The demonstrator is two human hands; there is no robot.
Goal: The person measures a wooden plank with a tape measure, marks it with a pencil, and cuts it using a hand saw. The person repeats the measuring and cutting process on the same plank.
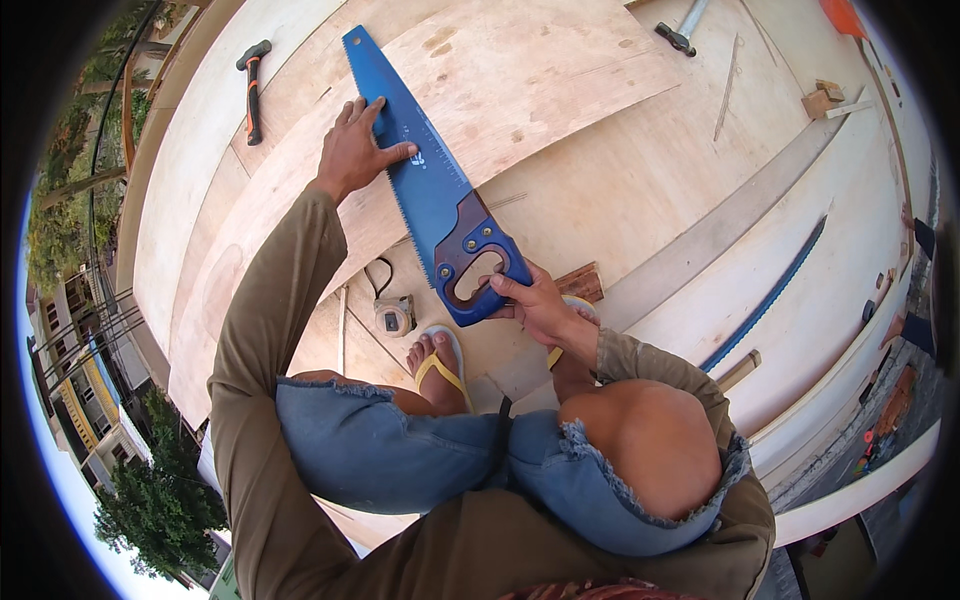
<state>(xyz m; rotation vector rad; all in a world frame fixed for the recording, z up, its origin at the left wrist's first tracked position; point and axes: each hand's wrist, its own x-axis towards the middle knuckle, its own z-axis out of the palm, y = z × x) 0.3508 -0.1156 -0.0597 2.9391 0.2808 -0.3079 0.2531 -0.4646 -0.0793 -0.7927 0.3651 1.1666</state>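
Note:
A blue handsaw (412, 185) lies slanting across the view above pale plywood sheets (560, 70), blade up and away, handle toward me. My left hand (350, 150) grips the blade's left edge, thumb and fingertips on its blue face. My right hand (535, 305) holds the saw's blue-and-brown handle (470, 225) from the lower right. Below the saw, between it and my sandalled left foot (437, 374), sits a tape measure (394, 316) with a wrist strap. A reddish wood offcut (578, 281) is just beyond my right hand.
A hammer (253, 95) lies at upper left, another (676, 38) at upper right. A long blue saw blade (766, 290) lies at right, near small wood blocks (822, 100). Past the plywood's curved rim, trees (150, 475) and buildings show at left, dark ground with scattered tools at right.

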